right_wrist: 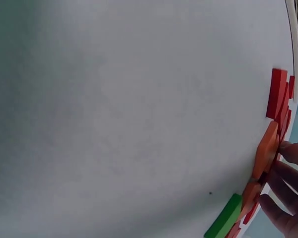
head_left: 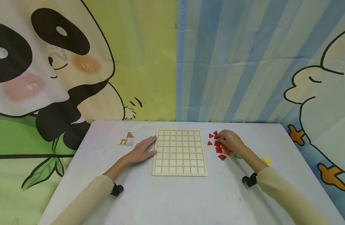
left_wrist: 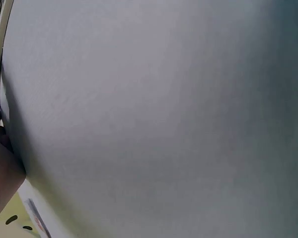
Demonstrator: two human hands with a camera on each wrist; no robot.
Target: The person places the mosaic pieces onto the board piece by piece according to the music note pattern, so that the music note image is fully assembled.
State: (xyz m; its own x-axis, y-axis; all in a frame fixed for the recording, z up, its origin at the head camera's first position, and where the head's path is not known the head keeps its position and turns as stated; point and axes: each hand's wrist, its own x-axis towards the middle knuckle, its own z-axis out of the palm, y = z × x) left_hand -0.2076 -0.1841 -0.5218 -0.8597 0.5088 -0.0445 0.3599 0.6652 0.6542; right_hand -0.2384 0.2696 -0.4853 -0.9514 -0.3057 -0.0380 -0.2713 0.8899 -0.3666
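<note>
A pale wooden grid board (head_left: 179, 153) lies flat on the table. My left hand (head_left: 140, 151) rests at its left edge, fingers extended and touching the rim; the left wrist view shows only part of that hand (left_wrist: 2, 168). Right of the board, my right hand (head_left: 230, 140) reaches down among small red pieces (head_left: 217, 143), its bent fingertips at one near the back. The right wrist view has these fingers (right_wrist: 293, 156) beside an orange piece (right_wrist: 266, 151) and red pieces (right_wrist: 277, 93); whether they pinch one is hidden.
A small picture card (head_left: 126, 138) with a coloured design on a grid lies left of the board. Partly behind the right forearm is a green piece (head_left: 238, 156). Farther right lies a yellow piece (head_left: 266, 159). A printed cloth backdrop (head_left: 150, 62) stands behind the table.
</note>
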